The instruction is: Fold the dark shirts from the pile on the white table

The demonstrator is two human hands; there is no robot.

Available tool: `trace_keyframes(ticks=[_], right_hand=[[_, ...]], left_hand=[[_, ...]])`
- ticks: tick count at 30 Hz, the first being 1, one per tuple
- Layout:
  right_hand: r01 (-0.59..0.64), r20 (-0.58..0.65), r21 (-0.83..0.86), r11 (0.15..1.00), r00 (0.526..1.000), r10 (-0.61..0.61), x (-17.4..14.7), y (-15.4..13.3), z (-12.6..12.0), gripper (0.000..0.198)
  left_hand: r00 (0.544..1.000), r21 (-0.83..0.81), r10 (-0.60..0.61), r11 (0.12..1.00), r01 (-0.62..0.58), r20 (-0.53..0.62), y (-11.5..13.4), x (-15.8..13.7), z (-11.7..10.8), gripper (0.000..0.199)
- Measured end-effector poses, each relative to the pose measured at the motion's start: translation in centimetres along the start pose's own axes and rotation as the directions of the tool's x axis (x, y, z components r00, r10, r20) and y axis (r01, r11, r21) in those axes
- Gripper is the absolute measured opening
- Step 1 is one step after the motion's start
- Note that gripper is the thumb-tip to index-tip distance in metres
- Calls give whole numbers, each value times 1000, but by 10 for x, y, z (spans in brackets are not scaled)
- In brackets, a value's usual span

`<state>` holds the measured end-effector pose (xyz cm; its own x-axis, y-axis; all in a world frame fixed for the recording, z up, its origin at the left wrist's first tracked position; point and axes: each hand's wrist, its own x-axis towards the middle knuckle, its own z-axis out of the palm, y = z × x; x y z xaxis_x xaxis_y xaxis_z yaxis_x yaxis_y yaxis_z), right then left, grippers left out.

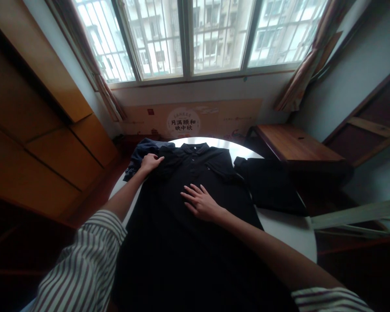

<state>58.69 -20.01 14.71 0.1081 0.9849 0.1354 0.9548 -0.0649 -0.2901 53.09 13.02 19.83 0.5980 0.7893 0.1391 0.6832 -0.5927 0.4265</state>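
A black polo shirt lies spread out, front side up, with its collar at the far end and its lower part toward me. My left hand is at the sleeve on the left, with its fingers bent and closed on the cloth there. On the shirt's chest, below the button placket, my right hand rests flat with its fingers spread. The sleeve on the right lies folded across the chest side, near a small light mark. Deep shadow hides the details of the lower part.
Under the shirt is a round white table. A folded black garment lies at its right, and a crumpled dark blue garment at its far left. Beyond stand a wooden desk, a yellow-brown cabinet and a barred window.
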Motion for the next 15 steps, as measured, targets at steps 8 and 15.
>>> trace_keyframes(ticks=[8, 15], right_hand=[[1, -19, 13, 1000, 1000, -1, -1, -2, 1, 51], [0, -29, 4, 1000, 1000, 0, -1, -3, 2, 51]], left_hand=[[997, -15, -74, 997, 74, -17, -20, 20, 4, 27], [997, -70, -54, 996, 50, -62, 1, 47, 9, 34]])
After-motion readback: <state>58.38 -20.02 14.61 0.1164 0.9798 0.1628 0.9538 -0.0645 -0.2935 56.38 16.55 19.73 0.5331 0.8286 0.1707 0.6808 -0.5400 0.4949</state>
